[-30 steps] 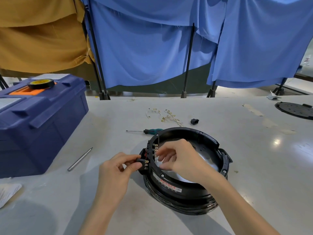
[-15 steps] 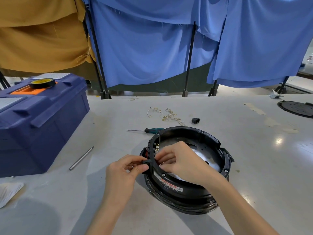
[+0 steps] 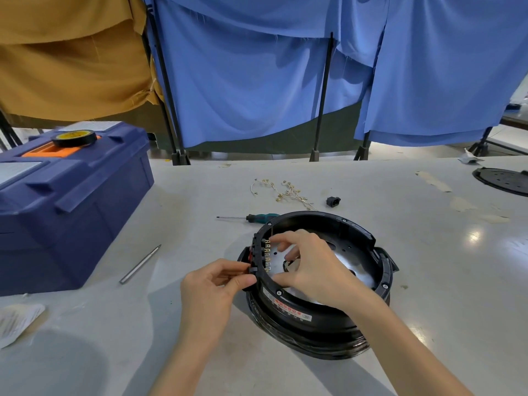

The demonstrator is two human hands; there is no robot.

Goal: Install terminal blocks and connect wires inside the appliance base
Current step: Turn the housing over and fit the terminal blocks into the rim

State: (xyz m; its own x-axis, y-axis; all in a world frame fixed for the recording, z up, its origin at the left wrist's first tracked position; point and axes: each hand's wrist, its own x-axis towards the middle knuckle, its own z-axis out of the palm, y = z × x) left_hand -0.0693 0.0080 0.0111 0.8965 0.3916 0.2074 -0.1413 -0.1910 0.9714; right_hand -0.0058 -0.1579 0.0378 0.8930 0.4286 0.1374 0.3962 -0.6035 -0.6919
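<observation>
A round black appliance base (image 3: 351, 238) lies on the grey table in front of me, its inside facing up with a shiny metal plate. A black terminal block (image 3: 258, 254) with a row of brass tabs sits in the base's left wall. My left hand (image 3: 213, 287) pinches the block's lower outer end from outside the rim. My right hand (image 3: 311, 264) reaches inside the base, its fingers curled at the brass tabs; whether it holds anything is hidden. A bundle of pale wires with brass terminals (image 3: 285, 191) lies on the table beyond the base.
A green-handled screwdriver (image 3: 251, 218) lies just behind the base, a small black connector (image 3: 333, 201) beside the wires. A metal rod (image 3: 140, 264) lies left. A blue toolbox (image 3: 65, 201) with a tape roll (image 3: 75, 137) stands far left. A black disc (image 3: 504, 180) sits far right.
My right hand has shifted up along the row of tabs, uncovering the lower ones. My left hand has stayed pinched on the block's lower end.
</observation>
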